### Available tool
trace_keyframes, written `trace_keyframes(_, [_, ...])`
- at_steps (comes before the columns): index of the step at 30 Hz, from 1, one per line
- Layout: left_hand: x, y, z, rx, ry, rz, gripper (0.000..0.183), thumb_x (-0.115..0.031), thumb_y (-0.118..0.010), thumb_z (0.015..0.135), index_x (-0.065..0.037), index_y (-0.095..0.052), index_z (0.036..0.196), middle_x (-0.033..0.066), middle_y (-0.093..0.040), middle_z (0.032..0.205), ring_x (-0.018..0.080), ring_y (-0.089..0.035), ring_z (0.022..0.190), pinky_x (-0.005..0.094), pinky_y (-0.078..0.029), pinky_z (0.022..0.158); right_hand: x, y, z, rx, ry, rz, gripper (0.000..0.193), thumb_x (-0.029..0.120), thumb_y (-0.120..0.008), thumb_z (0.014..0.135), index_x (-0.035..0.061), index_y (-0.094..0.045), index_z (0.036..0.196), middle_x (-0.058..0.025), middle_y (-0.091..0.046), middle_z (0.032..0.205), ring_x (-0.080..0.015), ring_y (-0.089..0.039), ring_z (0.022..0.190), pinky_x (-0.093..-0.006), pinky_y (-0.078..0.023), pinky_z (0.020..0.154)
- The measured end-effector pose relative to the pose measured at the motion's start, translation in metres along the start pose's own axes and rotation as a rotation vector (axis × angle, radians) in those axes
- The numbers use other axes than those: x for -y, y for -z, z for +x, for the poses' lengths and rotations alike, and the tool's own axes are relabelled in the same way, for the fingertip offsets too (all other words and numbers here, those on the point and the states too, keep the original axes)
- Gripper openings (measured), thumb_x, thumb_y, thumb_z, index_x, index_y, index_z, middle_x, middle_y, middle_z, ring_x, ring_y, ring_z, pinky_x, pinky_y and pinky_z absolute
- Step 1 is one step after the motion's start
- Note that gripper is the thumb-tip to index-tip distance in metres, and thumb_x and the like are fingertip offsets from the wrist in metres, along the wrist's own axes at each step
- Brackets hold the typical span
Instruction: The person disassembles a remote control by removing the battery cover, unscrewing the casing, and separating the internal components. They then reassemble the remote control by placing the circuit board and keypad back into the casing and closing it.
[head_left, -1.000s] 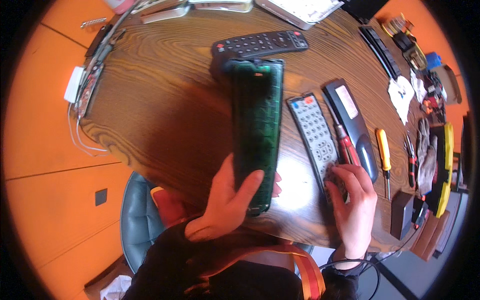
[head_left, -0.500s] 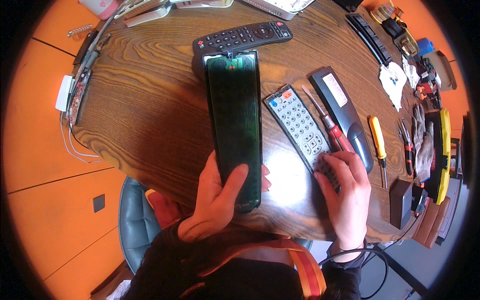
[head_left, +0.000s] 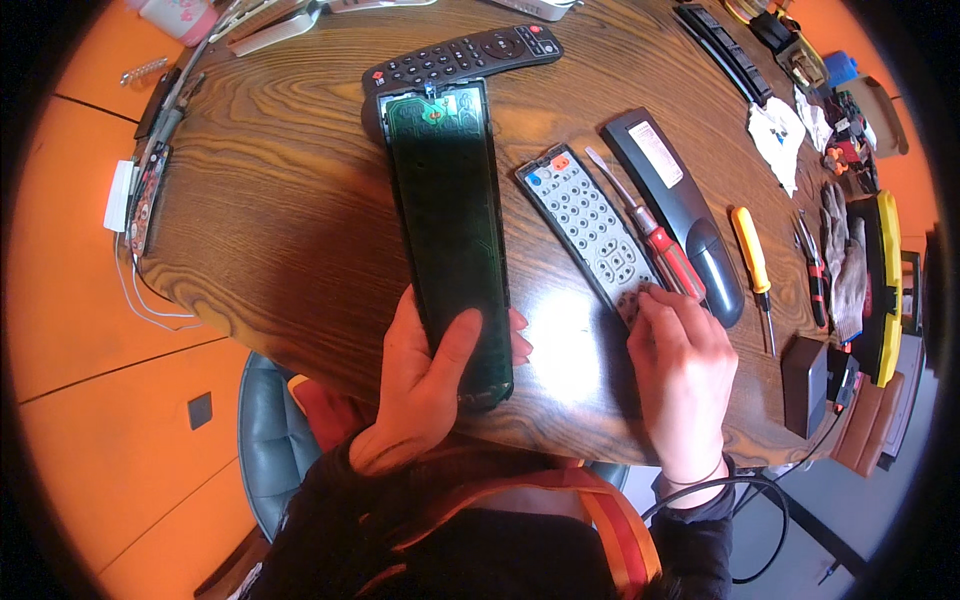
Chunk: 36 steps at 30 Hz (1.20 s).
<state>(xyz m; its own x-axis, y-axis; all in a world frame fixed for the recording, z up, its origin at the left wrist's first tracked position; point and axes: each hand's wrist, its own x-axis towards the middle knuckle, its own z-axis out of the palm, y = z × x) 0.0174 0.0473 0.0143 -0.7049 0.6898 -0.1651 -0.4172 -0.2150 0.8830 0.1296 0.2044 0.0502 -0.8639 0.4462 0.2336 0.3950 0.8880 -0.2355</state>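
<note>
My left hand point(head_left: 420, 375) is closed round the lower end of a remote control's circuit board point(head_left: 450, 240) in a narrow black frame. The thumb lies over its dark green face, and fingertips show past the right edge. At its top the lit end shows green tracks. My right hand point(head_left: 685, 375) has thumb and fingers pinched together at the lower end of a grey rubber keypad point(head_left: 590, 220), which sits in a dark shell on the table. That end is partly hidden by the fingers. Beside it lie a red-handled screwdriver point(head_left: 665, 255) and a black back cover point(head_left: 680, 200).
A whole black remote control point(head_left: 465, 58) lies beyond the board. Toward the right are a yellow screwdriver point(head_left: 750, 250), pliers point(head_left: 812, 270), gloves point(head_left: 845, 260) and a small dark box point(head_left: 804, 385). White trays point(head_left: 290, 25) stand at the far edge; a cable hangs by my right wrist.
The view has shifted a little, moving the table items slightly up and left. My right hand's fingers have drawn closer together at the keypad's lower end. The left hand still holds the board.
</note>
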Motion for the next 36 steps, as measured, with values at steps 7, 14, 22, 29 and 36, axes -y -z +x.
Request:
trace_keyframes(7, [-0.002,0.0,0.001,0.003,0.006,0.034,0.029,-0.014,-0.044,0.091,0.002,-0.036,0.114,0.0182,-0.058,0.092,0.0205,-0.061,0.078,0.0321,-0.051,0.071,-0.012,0.008,0.003,0.068,-0.043,0.192,0.02,0.004,-0.066,0.066,-0.0007,-0.062,0.085,-0.0106,-0.06,0.088,-0.0262,-0.06,0.077,-0.0334,-0.049,0.07])
trace_keyframes(14, [-0.007,-0.018,0.001,0.08,0.276,-0.286,0.028,-0.014,-0.042,0.092,0.001,-0.036,0.115,0.0173,-0.058,0.092,0.0198,-0.061,0.077,0.0323,-0.05,0.07,-0.011,0.013,0.004,0.133,-0.066,0.21,0.025,0.001,-0.066,0.064,-0.0001,-0.06,0.089,-0.0111,-0.058,0.086,-0.0281,-0.058,0.081,-0.034,-0.048,0.072])
trace_keyframes(22, [0.003,-0.031,0.009,0.031,0.205,-0.272,0.029,-0.014,-0.042,0.092,0.002,-0.036,0.116,0.0181,-0.058,0.094,0.0206,-0.061,0.079,0.0331,-0.051,0.071,-0.01,0.011,0.006,0.123,-0.061,0.218,0.033,-0.006,-0.058,0.063,0.0024,-0.052,0.095,-0.0119,-0.055,0.08,-0.029,-0.056,0.075,-0.0352,-0.046,0.068])
trace_keyframes(29, [0.006,-0.027,0.008,-0.005,0.049,-0.184,0.028,-0.014,-0.042,0.092,0.002,-0.036,0.115,0.0189,-0.058,0.094,0.0218,-0.062,0.077,0.035,-0.052,0.071,-0.005,0.005,0.001,0.12,0.037,0.009,0.02,0.002,-0.056,0.072,0.0022,-0.053,0.092,-0.0134,-0.06,0.092,-0.0239,-0.06,0.082,-0.032,-0.047,0.07])
trace_keyframes(36, [0.005,-0.032,0.007,0.012,0.036,-0.154,0.031,-0.013,-0.041,0.092,0.001,-0.034,0.119,0.0209,-0.056,0.106,0.0248,-0.062,0.084,0.0361,-0.052,0.074,-0.01,0.0,0.0,0.025,0.119,0.021,0.018,-0.003,-0.062,0.068,0.0001,-0.055,0.084,-0.0147,-0.063,0.091,-0.0287,-0.06,0.08,-0.0351,-0.048,0.072])
